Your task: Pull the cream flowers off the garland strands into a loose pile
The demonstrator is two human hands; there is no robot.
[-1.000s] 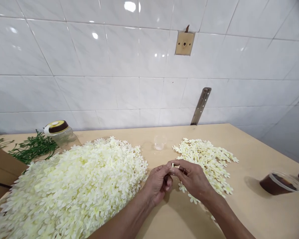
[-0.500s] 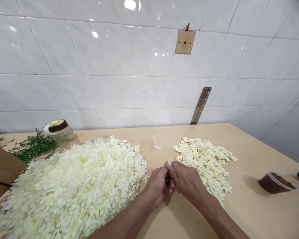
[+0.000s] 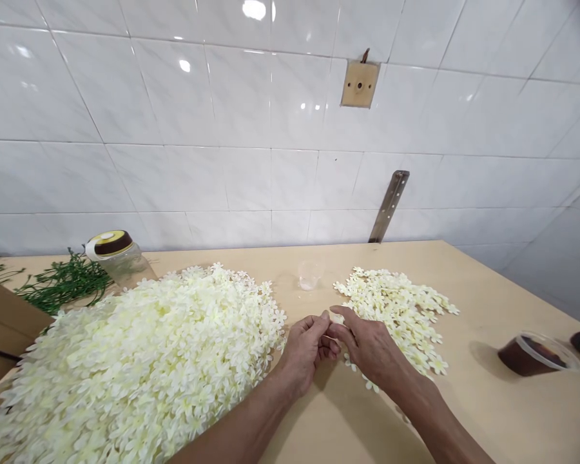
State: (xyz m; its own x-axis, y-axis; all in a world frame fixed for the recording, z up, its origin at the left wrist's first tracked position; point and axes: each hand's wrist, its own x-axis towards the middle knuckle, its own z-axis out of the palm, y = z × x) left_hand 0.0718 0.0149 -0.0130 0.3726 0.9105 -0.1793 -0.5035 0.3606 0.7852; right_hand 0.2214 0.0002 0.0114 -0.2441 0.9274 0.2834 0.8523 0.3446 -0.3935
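Note:
My left hand (image 3: pixel 305 348) is closed above the table, its thumb pressed to its index finger. What it pinches, if anything, is too small to make out. Close against it on the right is my right hand (image 3: pixel 370 341), its thumb by the left fingertips and its index finger raised. A small white artificial flower (image 3: pixel 337 318) shows between that thumb and index finger. Left of the hands spreads a large heap of white artificial flowers (image 3: pixel 154 361). Partly behind my right hand lies a smaller, looser pile of flowers (image 3: pixel 399 303).
A small clear cup (image 3: pixel 309 276) stands beyond the hands. At the far left are a bottle (image 3: pixel 123 258) with a brown and yellow lid, and green artificial stems (image 3: pixel 65 280). A tub of dark liquid (image 3: pixel 534 354) sits at the right. A tiled wall (image 3: pixel 246 174) backs the table.
My fingertips have moved slightly apart, with the right index finger lifting away from the left hand. More loose flowers show beneath my right hand.

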